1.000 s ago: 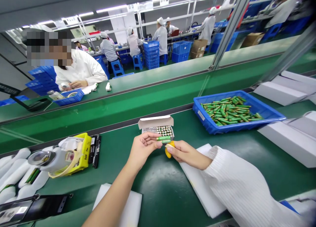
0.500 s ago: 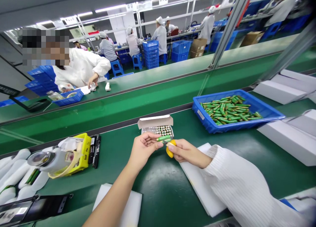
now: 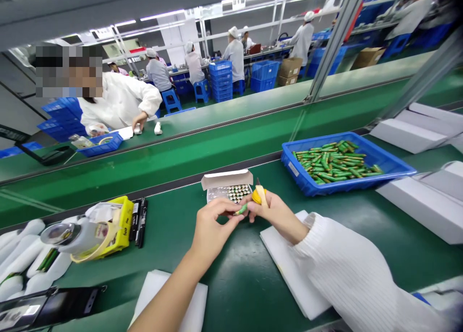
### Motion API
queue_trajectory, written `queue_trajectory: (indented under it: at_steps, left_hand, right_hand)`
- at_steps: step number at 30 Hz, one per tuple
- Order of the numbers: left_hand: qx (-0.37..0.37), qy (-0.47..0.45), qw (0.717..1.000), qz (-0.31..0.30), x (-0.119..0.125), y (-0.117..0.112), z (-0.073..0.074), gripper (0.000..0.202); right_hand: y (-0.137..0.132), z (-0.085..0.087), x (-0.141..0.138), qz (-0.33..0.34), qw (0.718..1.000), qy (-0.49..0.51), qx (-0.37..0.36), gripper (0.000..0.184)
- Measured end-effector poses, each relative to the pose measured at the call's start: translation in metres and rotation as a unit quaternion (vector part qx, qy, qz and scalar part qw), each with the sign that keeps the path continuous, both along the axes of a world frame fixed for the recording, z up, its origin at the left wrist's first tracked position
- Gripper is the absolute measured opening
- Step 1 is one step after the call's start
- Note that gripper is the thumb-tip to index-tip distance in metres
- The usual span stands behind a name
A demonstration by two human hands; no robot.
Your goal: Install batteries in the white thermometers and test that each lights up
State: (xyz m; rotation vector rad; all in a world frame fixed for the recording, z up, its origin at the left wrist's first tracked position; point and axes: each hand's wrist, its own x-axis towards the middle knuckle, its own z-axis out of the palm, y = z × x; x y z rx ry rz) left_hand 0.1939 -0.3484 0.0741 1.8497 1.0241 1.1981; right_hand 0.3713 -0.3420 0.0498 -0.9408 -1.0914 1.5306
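My left hand (image 3: 216, 222) pinches a green battery (image 3: 241, 209) between thumb and fingertips, in front of an open white box. My right hand (image 3: 270, 209) is closed on a yellow tool (image 3: 258, 194) with a cream band around it and a dark pointed tip turned up; its exact kind is unclear. The right fingertips also meet the battery's right end, so the hands nearly touch. Behind them, the white box (image 3: 224, 179) has its lid raised. Batteries (image 3: 239, 192) stand upright in its right part, silver ends up, while the left part looks like clear plastic.
A blue tray (image 3: 394, 170) of loose green batteries lies at right, beside white cartons (image 3: 423, 206). White foam sheets (image 3: 300, 274) rest under my right forearm. At left are a yellow basket (image 3: 125, 223), black markers (image 3: 142, 223) and wrapped rolls. A co-worker (image 3: 119, 100) sits across the partition.
My right hand has turned the yellow tool so its tip points up, and its fingertips have moved onto the battery. The battery has tilted and sits slightly lower in my left hand.
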Motion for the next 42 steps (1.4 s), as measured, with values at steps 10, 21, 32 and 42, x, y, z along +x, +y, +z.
queue_trajectory:
  at_steps: [10, 21, 32, 42]
  left_hand:
    - [-0.029, 0.008, 0.998, -0.046, -0.012, 0.014, 0.005, 0.01]
    - [0.158, 0.22, 0.957, 0.099, -0.037, 0.043, -0.027, 0.012]
    - [0.242, 0.313, 0.916, 0.065, -0.024, 0.039, -0.025, 0.029]
    - [0.22, 0.359, 0.907, 0.01, -0.013, 0.04, -0.03, 0.011]
  right_hand:
    - [-0.008, 0.005, -0.003, 0.076, 0.996, 0.003, -0.04, 0.034]
    - [0.014, 0.013, 0.082, -0.511, 0.711, -0.447, 0.183, 0.038]
    - [0.018, -0.006, 0.067, -0.419, 0.715, -0.506, 0.237, 0.042]
    - [0.016, -0.005, 0.06, -0.398, 0.739, -0.493, 0.23, 0.039]
